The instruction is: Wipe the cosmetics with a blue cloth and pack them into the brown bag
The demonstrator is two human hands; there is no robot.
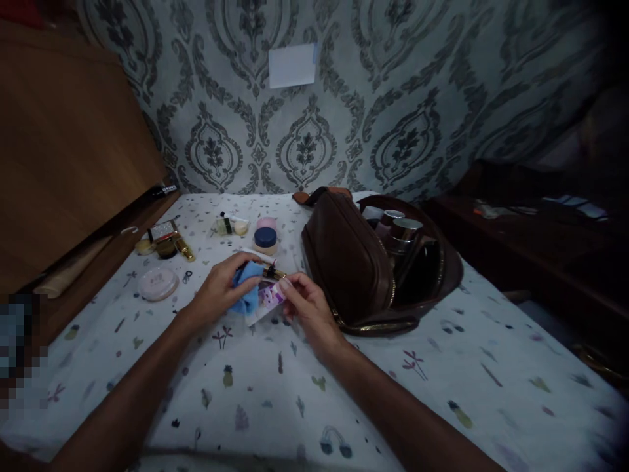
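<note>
My left hand is closed around a crumpled light-blue cloth. A small black-and-gold cosmetic tube spans the gap between both hands, with the cloth at its left end. The fingertips of my right hand pinch its gold right end. Just below the tube is a white-and-purple printed packet, partly covered by the cloth and fingers; which hand carries it I cannot tell. Close to the right hand stands an unzipped brown cosmetic bag, with several silver-capped containers inside.
Behind my hands sit a blue-lidded jar and a small bottle. To the left lie a round pale compact, a gold tube and other cosmetics on the patterned sheet. A wooden panel borders the left side.
</note>
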